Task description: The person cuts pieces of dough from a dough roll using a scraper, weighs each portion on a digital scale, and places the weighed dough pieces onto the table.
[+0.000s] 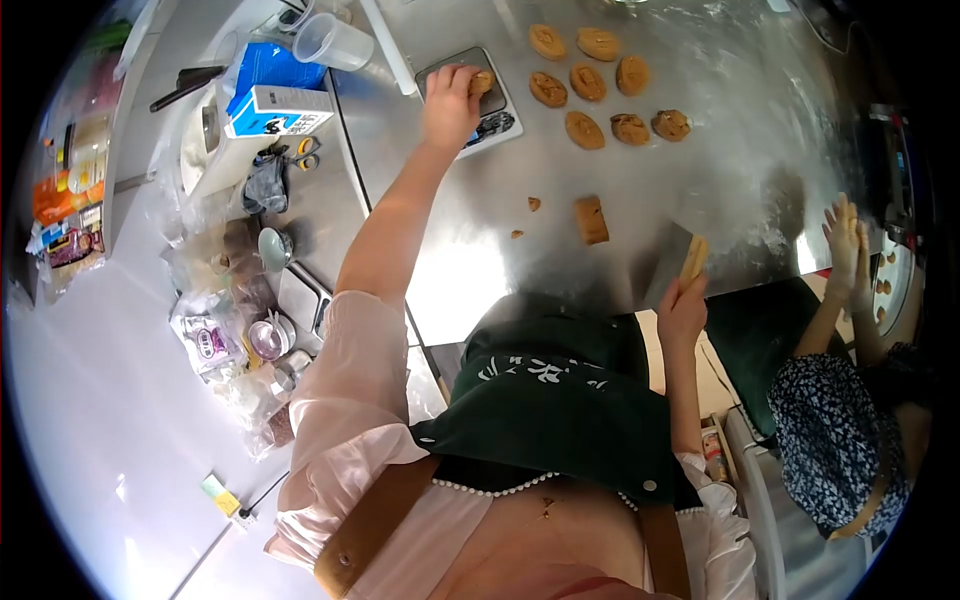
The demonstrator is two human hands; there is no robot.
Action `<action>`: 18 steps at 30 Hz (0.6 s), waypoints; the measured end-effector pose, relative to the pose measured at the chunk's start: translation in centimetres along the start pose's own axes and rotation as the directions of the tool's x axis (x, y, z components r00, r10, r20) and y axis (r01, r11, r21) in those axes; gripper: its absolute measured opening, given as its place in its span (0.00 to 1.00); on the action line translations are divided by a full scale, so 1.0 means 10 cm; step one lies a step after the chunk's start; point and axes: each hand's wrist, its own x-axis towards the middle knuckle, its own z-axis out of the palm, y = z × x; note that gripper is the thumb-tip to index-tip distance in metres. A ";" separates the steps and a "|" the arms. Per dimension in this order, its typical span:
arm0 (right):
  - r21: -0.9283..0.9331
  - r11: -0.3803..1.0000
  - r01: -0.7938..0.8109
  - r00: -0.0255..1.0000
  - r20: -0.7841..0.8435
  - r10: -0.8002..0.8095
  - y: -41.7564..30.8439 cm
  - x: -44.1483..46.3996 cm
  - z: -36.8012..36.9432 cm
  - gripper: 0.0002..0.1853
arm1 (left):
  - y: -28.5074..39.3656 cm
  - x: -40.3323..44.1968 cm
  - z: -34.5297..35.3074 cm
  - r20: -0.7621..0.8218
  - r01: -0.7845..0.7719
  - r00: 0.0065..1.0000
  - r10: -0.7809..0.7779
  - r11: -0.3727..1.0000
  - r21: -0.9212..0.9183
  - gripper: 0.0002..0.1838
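Note:
My left hand (450,105) is closed around a small piece of brown dough (481,82) over the plate of a kitchen scale (503,122). Whether the dough touches the plate is hard to see. In my right hand (682,312) is a dough scraper, gripped by its wooden handle (694,262), its metal blade (668,262) tilted above the table's near edge. A larger block of dough (591,219) lies left of the scraper, with two small scraps (534,204) beside it. Several flattened dough pieces (588,82) sit in loose rows right of the scale.
The steel table (690,170) has floury smears at right. Along the left stand a clear plastic tub (333,42), a blue-and-white carton (282,112), scissors (306,153) and bags (205,340). At right, another person's hands (847,240) are pressed together near a white tray (890,285).

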 end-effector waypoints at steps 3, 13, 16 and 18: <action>0.022 1.000 -0.007 1.000 0.018 0.007 0.01 0.01 0.00 0.20 | 0.44 0.30 0.20 -0.014 -0.098 0.995 0.097 0.988 -0.123 0.24; 0.036 0.997 -0.066 0.993 0.100 0.062 0.00 0.03 -0.13 0.23 | 1.83 1.27 1.58 0.513 -0.336 0.780 0.358 0.932 -0.139 0.27; 0.038 0.995 -0.089 0.990 0.117 0.084 -0.04 0.00 -0.16 0.23 | 1.82 1.24 1.80 0.477 -0.393 0.777 0.410 0.909 -0.142 0.27; 0.051 0.996 -0.077 0.990 0.124 0.070 -0.07 -0.04 -0.22 0.23 | 1.81 1.13 1.68 0.339 -0.425 0.819 0.462 0.887 -0.183 0.25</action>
